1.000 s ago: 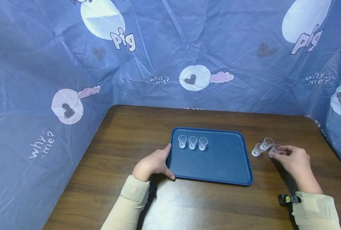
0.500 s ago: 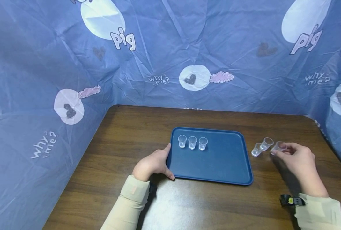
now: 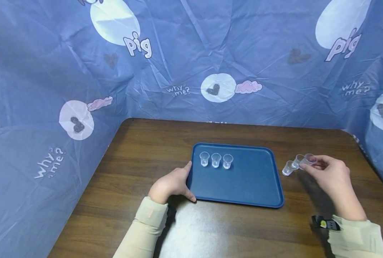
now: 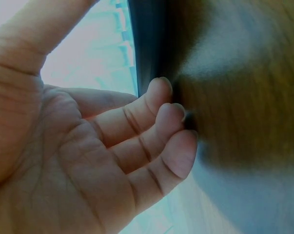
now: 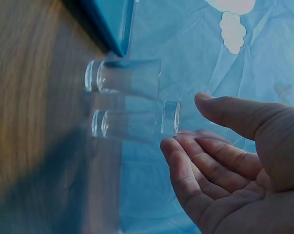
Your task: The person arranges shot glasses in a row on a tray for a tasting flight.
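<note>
My right hand (image 3: pixel 331 175) pinches a small clear shot glass (image 3: pixel 308 160) between thumb and fingers. In the right wrist view the base of this held glass (image 5: pixel 171 118) is level with the rim of a standing glass (image 5: pixel 129 126), above the table. Another standing glass (image 3: pixel 288 168) is beside that one, just right of the blue tray (image 3: pixel 236 203). My left hand (image 3: pixel 172 184) rests at the tray's front left corner, thumb along the front edge and fingers along the left side. In the left wrist view its fingers (image 4: pixel 178 153) are loosely bent.
Three more shot glasses (image 3: pixel 216 160) stand in a row on the tray's back left part. Under everything is a brown wooden table (image 3: pixel 159 139). A blue printed cloth (image 3: pixel 165 64) hangs behind and at the sides.
My right hand shifted slightly right with the glass, then back left and up, so the glass now overlaps a standing one in the head view. My left hand and the tray stay still.
</note>
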